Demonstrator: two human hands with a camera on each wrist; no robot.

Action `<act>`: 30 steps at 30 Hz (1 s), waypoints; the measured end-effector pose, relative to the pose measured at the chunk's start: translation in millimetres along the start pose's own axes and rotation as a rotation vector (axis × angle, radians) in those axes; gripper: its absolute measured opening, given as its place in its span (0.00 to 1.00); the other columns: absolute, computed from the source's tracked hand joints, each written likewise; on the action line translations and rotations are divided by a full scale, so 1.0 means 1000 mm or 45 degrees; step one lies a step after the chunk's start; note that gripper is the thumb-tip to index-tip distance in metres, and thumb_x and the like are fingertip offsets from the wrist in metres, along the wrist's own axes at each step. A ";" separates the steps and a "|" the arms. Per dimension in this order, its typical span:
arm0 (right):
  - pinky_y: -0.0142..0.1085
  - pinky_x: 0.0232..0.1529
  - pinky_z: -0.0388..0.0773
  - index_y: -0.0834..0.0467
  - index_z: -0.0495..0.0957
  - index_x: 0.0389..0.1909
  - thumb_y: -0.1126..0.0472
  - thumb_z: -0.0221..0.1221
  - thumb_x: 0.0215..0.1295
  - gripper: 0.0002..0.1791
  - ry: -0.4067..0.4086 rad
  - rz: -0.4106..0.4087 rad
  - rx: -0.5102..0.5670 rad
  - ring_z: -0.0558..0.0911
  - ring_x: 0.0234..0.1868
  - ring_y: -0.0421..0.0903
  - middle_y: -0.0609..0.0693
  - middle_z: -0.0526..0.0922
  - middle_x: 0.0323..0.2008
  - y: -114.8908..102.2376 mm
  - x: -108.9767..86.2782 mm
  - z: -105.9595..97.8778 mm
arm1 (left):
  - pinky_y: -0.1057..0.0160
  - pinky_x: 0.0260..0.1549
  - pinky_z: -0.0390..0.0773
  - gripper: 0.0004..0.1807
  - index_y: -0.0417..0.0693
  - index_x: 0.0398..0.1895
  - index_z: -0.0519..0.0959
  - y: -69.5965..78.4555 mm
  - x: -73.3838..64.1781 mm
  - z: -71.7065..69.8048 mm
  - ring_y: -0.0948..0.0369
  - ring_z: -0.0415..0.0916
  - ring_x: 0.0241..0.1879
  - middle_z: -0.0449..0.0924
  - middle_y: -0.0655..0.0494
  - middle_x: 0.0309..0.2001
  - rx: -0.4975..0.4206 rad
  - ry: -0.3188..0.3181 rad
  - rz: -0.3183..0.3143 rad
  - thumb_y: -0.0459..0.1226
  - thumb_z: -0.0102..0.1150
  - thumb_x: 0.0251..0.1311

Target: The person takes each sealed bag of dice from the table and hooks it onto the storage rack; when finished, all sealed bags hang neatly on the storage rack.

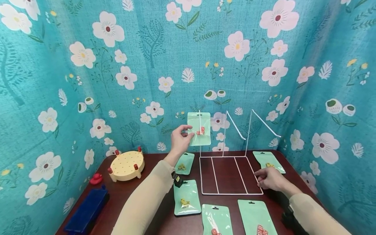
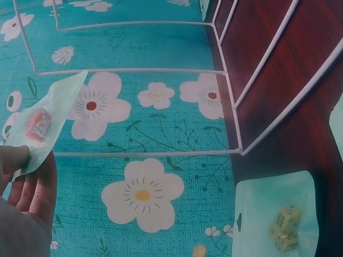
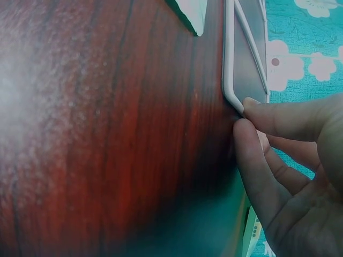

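My left hand (image 1: 180,140) pinches the side edge of a pale green zip bag (image 1: 202,141) with red dice inside. The bag hangs upright at the leftmost prong of a white wire display rack (image 1: 232,194); whether the prong passes through its hole I cannot tell. In the left wrist view the bag (image 2: 48,120) looks tilted, with thumb and fingers on its edge. My right hand (image 1: 271,179) pinches the right side wire of the rack's base between thumb and index finger, as the right wrist view shows at the white wire (image 3: 229,64). The other two prongs carry nothing.
Green bags with yellow dice lie at the left (image 1: 186,195), behind it (image 1: 188,160), and back right (image 1: 262,156). Two with red dice (image 1: 215,212) (image 1: 254,210) lie in front. A yellow round stand (image 1: 126,163), red toy (image 1: 96,178) and blue tray (image 1: 86,210) sit left.
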State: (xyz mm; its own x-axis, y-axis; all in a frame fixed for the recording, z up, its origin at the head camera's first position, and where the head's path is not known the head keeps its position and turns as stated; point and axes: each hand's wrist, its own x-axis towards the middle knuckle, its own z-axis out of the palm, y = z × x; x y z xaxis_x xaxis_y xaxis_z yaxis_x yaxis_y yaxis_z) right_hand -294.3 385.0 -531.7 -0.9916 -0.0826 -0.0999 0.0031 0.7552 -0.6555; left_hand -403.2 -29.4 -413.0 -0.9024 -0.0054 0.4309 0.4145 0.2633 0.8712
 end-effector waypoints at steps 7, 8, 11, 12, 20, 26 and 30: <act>0.35 0.32 0.79 0.72 0.85 0.63 0.73 0.73 0.62 0.27 -0.010 -0.008 -0.014 0.80 0.34 0.45 0.52 0.85 0.33 -0.003 -0.001 -0.001 | 0.54 0.43 0.90 0.12 0.51 0.55 0.91 0.001 0.005 0.000 0.48 0.92 0.50 0.91 0.47 0.57 0.022 0.020 -0.008 0.33 0.74 0.72; 0.35 0.32 0.79 0.72 0.85 0.63 0.73 0.73 0.62 0.27 -0.011 -0.006 -0.009 0.80 0.34 0.45 0.52 0.85 0.33 -0.003 -0.001 -0.002 | 0.53 0.44 0.90 0.12 0.51 0.55 0.91 0.001 0.005 0.000 0.48 0.92 0.50 0.91 0.47 0.57 0.027 0.022 -0.011 0.33 0.74 0.72; 0.36 0.33 0.80 0.72 0.85 0.63 0.73 0.74 0.62 0.27 -0.013 -0.009 -0.016 0.80 0.35 0.46 0.52 0.86 0.34 -0.004 -0.001 -0.002 | 0.51 0.45 0.90 0.12 0.52 0.55 0.91 0.000 0.006 0.001 0.48 0.92 0.50 0.91 0.48 0.57 0.039 0.029 -0.018 0.33 0.74 0.72; 0.36 0.33 0.80 0.71 0.85 0.63 0.73 0.74 0.62 0.27 -0.011 -0.002 -0.017 0.81 0.35 0.46 0.52 0.86 0.34 -0.004 -0.001 -0.002 | 0.50 0.45 0.90 0.12 0.52 0.55 0.91 0.000 0.006 0.001 0.48 0.92 0.50 0.92 0.48 0.57 0.043 0.029 -0.020 0.34 0.74 0.72; 0.37 0.34 0.81 0.71 0.85 0.64 0.73 0.73 0.61 0.27 -0.007 0.023 -0.016 0.81 0.36 0.47 0.52 0.86 0.34 -0.004 -0.001 -0.002 | 0.57 0.40 0.88 0.06 0.50 0.49 0.90 -0.001 0.006 0.001 0.49 0.94 0.50 0.92 0.47 0.57 0.024 0.012 -0.008 0.34 0.72 0.73; 0.37 0.33 0.81 0.71 0.85 0.63 0.74 0.73 0.62 0.27 -0.002 0.026 -0.008 0.81 0.36 0.46 0.52 0.85 0.34 -0.004 -0.002 -0.001 | 0.55 0.39 0.90 0.05 0.46 0.48 0.89 -0.004 -0.001 -0.017 0.46 0.94 0.54 0.92 0.44 0.59 -0.032 -0.057 0.045 0.36 0.70 0.74; 0.36 0.32 0.80 0.71 0.85 0.63 0.74 0.72 0.62 0.26 -0.005 0.018 0.001 0.81 0.35 0.46 0.52 0.85 0.33 -0.003 -0.001 0.000 | 0.52 0.45 0.92 0.08 0.48 0.52 0.90 -0.016 -0.008 -0.039 0.46 0.93 0.57 0.91 0.44 0.60 0.048 -0.103 0.048 0.38 0.70 0.75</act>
State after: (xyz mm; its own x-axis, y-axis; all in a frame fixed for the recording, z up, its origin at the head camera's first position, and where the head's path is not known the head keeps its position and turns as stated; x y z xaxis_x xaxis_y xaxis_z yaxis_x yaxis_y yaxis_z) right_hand -293.0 382.9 -529.3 -0.9909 -0.0743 -0.1119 0.0173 0.7556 -0.6548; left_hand -398.0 -71.5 -421.3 -0.8934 0.0827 0.4415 0.4450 0.2976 0.8446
